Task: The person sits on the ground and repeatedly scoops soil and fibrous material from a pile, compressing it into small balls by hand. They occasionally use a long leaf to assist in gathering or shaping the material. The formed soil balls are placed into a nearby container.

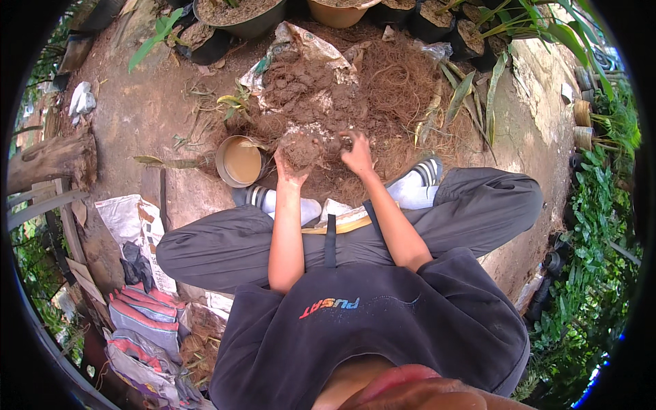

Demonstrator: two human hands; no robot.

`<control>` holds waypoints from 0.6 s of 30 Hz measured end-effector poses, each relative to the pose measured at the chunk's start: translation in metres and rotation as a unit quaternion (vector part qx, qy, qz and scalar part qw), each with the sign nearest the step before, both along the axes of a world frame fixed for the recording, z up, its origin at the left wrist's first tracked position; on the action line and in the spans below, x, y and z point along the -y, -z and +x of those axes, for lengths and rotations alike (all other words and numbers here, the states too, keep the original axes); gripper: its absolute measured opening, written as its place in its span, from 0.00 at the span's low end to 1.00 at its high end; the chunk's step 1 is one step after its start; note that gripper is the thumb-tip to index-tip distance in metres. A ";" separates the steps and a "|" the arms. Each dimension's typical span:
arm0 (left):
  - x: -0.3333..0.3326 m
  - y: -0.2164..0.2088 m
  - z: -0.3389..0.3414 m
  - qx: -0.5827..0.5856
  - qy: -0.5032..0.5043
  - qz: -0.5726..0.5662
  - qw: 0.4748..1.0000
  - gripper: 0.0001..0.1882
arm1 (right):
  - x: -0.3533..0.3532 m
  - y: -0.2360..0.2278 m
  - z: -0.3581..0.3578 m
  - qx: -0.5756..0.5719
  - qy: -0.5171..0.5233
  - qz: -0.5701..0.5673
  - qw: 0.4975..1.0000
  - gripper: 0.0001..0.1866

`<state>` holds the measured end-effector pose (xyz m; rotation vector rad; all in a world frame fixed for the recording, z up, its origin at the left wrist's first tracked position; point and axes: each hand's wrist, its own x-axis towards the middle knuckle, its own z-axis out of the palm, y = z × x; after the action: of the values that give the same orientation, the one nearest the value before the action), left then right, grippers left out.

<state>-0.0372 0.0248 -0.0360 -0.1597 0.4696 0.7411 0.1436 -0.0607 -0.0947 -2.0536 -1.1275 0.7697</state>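
My left hand is cupped around a ball of wet brown soil, holding it low in front of me. Just to its right, my right hand has its fingers curled toward the thumb, with a dark patch between them that I cannot make out. Beyond both hands, a heap of wet soil lies on a torn white sack. Tangled brown roots or fibres spread to the right of the heap. A round container of muddy brown water stands left of my left hand.
Several potted plants line the far edge. A small yellow-green plant lies left of the heap, and long leaves lie to the right. Folded sacks and a log are on the left; greenery borders the right.
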 end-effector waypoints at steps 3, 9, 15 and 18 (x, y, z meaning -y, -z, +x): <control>0.000 -0.009 -0.001 -0.020 -0.027 -0.015 0.999 0.20 | -0.005 -0.003 -0.017 0.025 -0.118 -0.104 0.987 0.39; -0.005 -0.027 -0.013 0.078 -0.064 0.041 0.994 0.21 | -0.016 0.030 -0.022 0.089 -0.151 -0.125 0.976 0.43; -0.012 -0.077 -0.035 0.167 -0.156 0.081 0.970 0.25 | -0.004 0.043 -0.005 -0.085 -0.009 -0.008 0.996 0.30; 0.006 -0.086 -0.033 0.162 -0.193 0.052 0.966 0.24 | -0.002 0.052 0.005 -0.282 0.150 0.050 0.946 0.24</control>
<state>-0.0697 0.0184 0.0502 -0.2738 0.0838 1.0984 0.1485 -0.0588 -0.1469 -1.7000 -0.5066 1.0292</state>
